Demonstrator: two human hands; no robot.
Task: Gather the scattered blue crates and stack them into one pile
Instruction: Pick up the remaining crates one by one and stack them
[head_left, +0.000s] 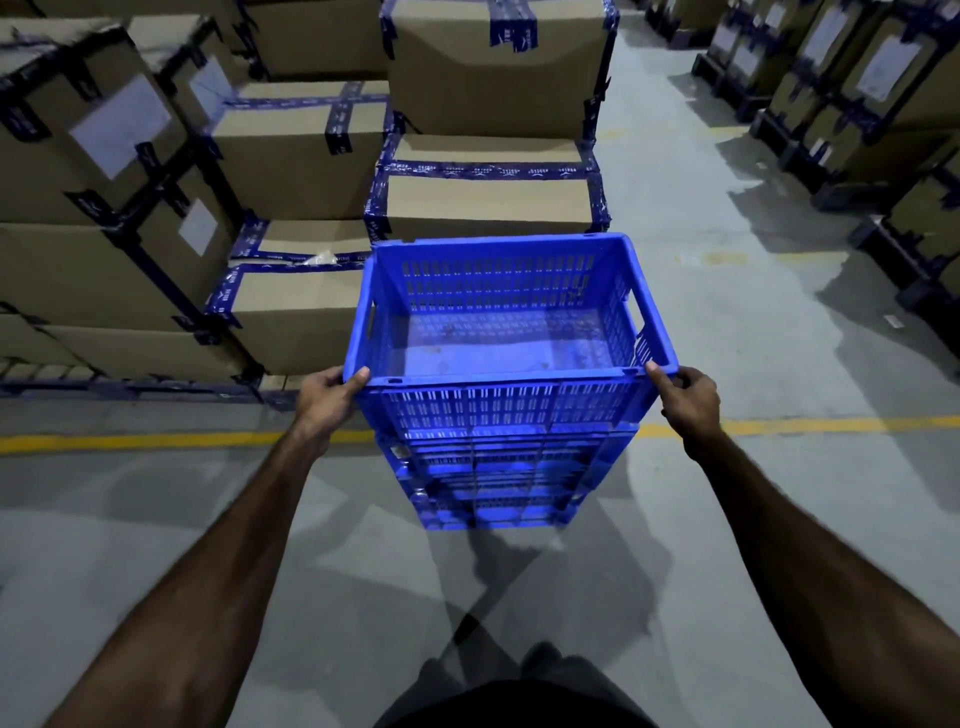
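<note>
The left hand (326, 400) and right hand (688, 397) each grip a near corner of the top crate (511, 332), fingers curled over its rim. It sits on the pile (498, 478) of blue crates on the floor (208, 519), across a yellow line (156, 440). Behind stand boxes (488, 202) with blue printed tape and white labels; the writing is too small to read.

Ahead and to your left you face stacked cardboard boxes (488, 67) bound with dark blue tape (485, 170); some carry white labels (122, 126); more boxes stand on dark pallets (883, 244) along your right; a yellow line (156, 440) crosses the grey concrete floor (727, 519) beneath you.
</note>
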